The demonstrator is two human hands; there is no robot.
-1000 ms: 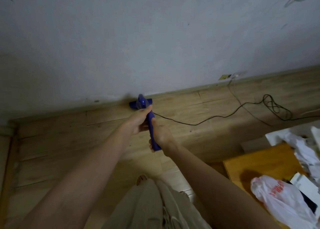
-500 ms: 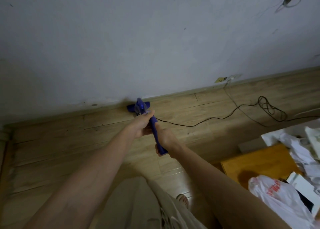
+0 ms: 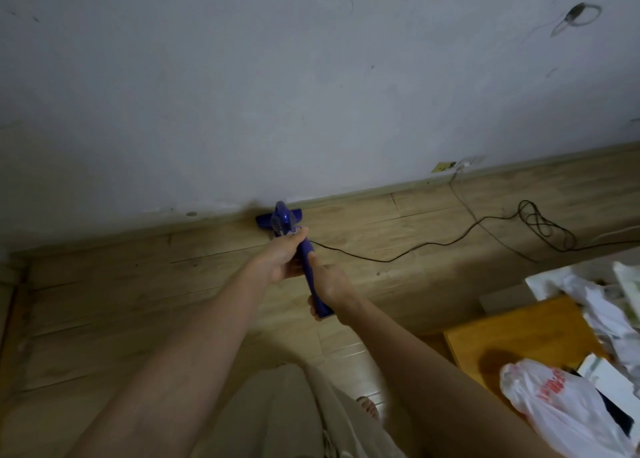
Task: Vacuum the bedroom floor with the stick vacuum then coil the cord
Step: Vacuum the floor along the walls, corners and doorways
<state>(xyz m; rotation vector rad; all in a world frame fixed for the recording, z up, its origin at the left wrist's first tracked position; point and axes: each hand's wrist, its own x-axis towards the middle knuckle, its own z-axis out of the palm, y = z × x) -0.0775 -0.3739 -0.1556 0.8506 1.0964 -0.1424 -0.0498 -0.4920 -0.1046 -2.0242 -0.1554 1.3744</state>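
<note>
A blue stick vacuum (image 3: pixel 282 220) stands with its floor head against the skirting at the foot of the grey wall. My left hand (image 3: pixel 282 258) grips the upper part of its handle. My right hand (image 3: pixel 329 287) holds the handle's lower end, closer to me. A thin black cord (image 3: pixel 415 248) runs from the vacuum to the right across the wooden floor, bunches into loose loops (image 3: pixel 540 223), and leads toward a wall socket (image 3: pixel 464 163).
An orange wooden table (image 3: pixel 512 333) stands at the lower right, with a white plastic bag (image 3: pixel 561 402) and crumpled papers (image 3: pixel 609 305) on it. My trouser leg and a bare foot (image 3: pixel 369 407) show at the bottom. Wooden floor (image 3: pixel 104 319) stretches to the left.
The vacuum head has stayed at the skirting while both hands kept their grip. My view shifted slightly, and my visible foot moved from the left of my leg to the right.
</note>
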